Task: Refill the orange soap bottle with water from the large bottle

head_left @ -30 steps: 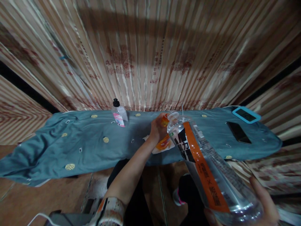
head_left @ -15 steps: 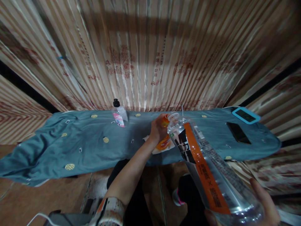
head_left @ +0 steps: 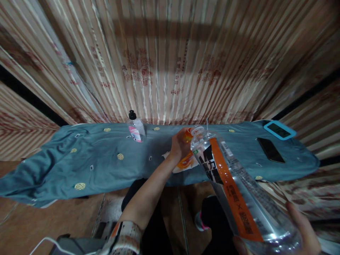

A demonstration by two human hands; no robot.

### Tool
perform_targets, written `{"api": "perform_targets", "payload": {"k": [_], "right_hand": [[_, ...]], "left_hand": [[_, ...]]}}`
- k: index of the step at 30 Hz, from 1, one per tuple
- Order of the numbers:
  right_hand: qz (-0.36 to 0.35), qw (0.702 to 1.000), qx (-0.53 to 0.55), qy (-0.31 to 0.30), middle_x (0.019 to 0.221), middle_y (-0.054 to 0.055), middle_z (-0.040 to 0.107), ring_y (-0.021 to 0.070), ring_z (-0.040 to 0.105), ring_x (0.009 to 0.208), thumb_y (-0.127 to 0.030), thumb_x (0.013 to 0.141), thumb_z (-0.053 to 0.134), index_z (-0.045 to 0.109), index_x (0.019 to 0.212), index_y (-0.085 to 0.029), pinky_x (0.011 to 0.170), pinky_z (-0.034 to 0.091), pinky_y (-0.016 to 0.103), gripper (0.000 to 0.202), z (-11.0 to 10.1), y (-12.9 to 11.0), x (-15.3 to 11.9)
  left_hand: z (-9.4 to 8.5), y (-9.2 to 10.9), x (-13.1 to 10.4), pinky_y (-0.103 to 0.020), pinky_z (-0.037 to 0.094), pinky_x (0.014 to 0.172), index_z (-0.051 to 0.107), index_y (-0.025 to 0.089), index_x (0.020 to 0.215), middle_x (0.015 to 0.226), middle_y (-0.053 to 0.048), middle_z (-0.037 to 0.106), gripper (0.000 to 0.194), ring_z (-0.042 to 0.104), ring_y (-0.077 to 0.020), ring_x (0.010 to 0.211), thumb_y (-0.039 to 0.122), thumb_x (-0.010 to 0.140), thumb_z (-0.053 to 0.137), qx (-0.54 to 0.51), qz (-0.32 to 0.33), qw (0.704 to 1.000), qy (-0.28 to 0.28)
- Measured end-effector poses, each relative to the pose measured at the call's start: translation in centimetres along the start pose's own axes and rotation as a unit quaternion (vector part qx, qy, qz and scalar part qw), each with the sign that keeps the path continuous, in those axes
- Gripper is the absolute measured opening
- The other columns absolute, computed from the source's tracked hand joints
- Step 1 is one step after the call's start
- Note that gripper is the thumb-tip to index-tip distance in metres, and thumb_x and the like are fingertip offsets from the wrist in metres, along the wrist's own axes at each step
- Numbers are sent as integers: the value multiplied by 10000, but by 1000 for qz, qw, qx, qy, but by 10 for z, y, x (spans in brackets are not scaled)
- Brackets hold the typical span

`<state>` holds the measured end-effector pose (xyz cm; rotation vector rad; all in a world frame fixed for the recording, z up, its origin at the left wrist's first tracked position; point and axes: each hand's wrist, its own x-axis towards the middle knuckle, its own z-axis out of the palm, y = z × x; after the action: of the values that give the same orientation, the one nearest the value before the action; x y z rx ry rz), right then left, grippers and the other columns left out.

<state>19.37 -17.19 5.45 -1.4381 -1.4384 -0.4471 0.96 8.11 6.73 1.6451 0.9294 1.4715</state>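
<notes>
Bottle (head_left: 233, 193), large and clear, slants in the grip of the right hand (head_left: 306, 233), which cups its lower end. Beside its mouth, the left hand (head_left: 178, 145) closes around an orange container (head_left: 188, 136); right of the bottle, a black phone (head_left: 270, 150) lies on the worktop (head_left: 102, 170).

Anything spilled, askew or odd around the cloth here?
The teal cloth looks untidy: its left end is bunched and creased, the right lies flatter. No spill shows by the tilted large bottle, though the left hand hides part of that spot.
</notes>
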Motion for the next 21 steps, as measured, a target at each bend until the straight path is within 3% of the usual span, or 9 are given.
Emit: {"api": "perform_targets", "payload": {"k": [3,5,13,21], "right_hand": [[-20,1000,21,5,1249,132,676,319,669,939,-509,503,957,482,1558,-199,687,533,410,1198,3,-5,4],[-19,999,31,2,1279,140,663,289,668,894,-476,529,952,466,1566,-187,642,526,382,1181,5,-8,7],[0,1000,22,8,1242,136,677,298,670,902,-477,557,943,467,1567,-198,646,533,390,1150,3,-14,6],[-39,999,15,-8,1161,135,684,314,659,918,-487,515,949,464,1566,-166,652,526,398,1201,0,-5,6]], "left_hand": [[1,-1,0,-340,612,777,724,191,918,893,-71,808,346,755,-221,809,508,804,805,-5,7,1000,-2],[1,-1,0,-345,616,774,726,197,911,892,-71,809,342,753,-221,806,513,805,804,-6,8,1000,-1],[2,0,0,-344,626,774,733,194,900,888,-69,808,332,752,-217,802,498,797,819,-18,0,1000,0],[1,-1,0,-351,626,801,732,193,926,901,-69,815,323,759,-218,817,466,787,837,-3,-2,1000,0]]}}
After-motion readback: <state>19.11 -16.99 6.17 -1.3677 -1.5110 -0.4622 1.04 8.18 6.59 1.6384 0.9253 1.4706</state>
